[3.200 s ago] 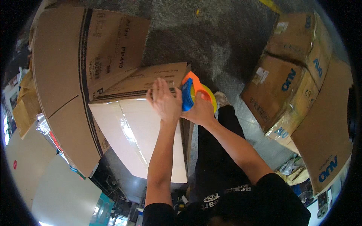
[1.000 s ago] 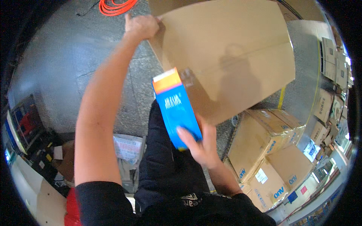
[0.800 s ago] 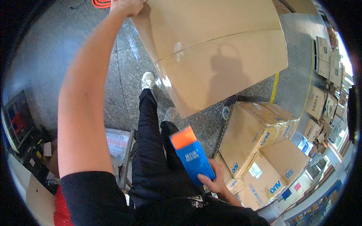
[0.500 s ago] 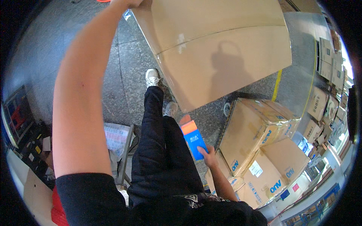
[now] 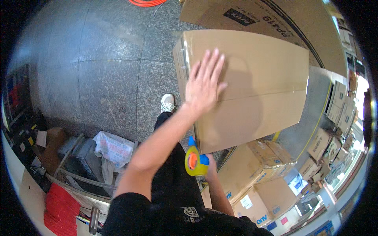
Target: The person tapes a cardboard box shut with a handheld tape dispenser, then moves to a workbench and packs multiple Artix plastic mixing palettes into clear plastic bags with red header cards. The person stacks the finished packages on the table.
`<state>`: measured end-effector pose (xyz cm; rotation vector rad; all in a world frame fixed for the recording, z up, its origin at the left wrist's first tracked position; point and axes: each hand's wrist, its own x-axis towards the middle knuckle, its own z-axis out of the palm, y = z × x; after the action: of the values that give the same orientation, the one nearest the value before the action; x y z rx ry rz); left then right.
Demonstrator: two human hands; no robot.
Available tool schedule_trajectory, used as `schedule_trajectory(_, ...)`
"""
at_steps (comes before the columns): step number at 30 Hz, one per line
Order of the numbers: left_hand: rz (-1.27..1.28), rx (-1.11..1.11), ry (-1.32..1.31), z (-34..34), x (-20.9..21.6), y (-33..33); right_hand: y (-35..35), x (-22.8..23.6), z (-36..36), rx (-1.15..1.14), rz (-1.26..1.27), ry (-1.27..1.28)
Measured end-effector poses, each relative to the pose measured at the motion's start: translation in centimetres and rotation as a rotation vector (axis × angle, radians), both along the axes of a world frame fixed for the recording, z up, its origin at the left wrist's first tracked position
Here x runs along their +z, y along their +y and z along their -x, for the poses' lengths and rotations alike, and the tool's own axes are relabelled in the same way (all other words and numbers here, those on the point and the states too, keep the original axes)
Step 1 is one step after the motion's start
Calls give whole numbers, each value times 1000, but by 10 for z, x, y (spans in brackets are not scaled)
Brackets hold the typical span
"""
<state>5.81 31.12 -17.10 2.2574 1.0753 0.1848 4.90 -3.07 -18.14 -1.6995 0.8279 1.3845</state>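
A large brown cardboard carton (image 5: pixel 271 74) stands in front of me with its flaps folded flat and a seam running across the top. My left hand (image 5: pixel 202 86) is over its top near the left edge, fingers stretched out and a little blurred. Closer to my body, beside the carton's near corner, my right hand (image 5: pixel 212 167) grips a blue tape dispenser (image 5: pixel 204 159). An orange core and a yellowish tape roll show on the dispenser. The fingers of my right hand are partly hidden behind it.
Behind the carton stands a bigger printed carton (image 5: pixel 252 17). More cartons (image 5: pixel 246 163) are stacked at near right. At near left are a cart (image 5: pixel 84 169) with a white plastic bag (image 5: pixel 114 149) and a red mat (image 5: pixel 61 208). An orange hose (image 5: pixel 147 2) lies far off.
My left hand has come back from the carton's far edge onto its top. The carton sits turned and lower in view. My right hand has turned the tape dispenser, so its roll shows.
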Motion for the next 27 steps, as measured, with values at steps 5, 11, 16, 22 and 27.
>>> schedule_trajectory(5, 17, 236, -194, 8, -29, -14, -25, 59, -68, -235, -80, -408)
schedule_trajectory(11, 119, 494, -460, 8, -25, -2, 77, 89, -185, 461, 256, -1490)
schedule_trajectory(16, 224, 578, -467, 10, -28, -3, 208, 58, -233, 1263, 316, -1720)
schedule_trajectory(22, 252, 562, -190, 25, -18, 31, 229, 42, -232, 1419, 135, -1554)
schedule_trajectory(27, 368, 589, -226, 28, -34, 41, 221, 39, -239, 1548, 144, -1657)
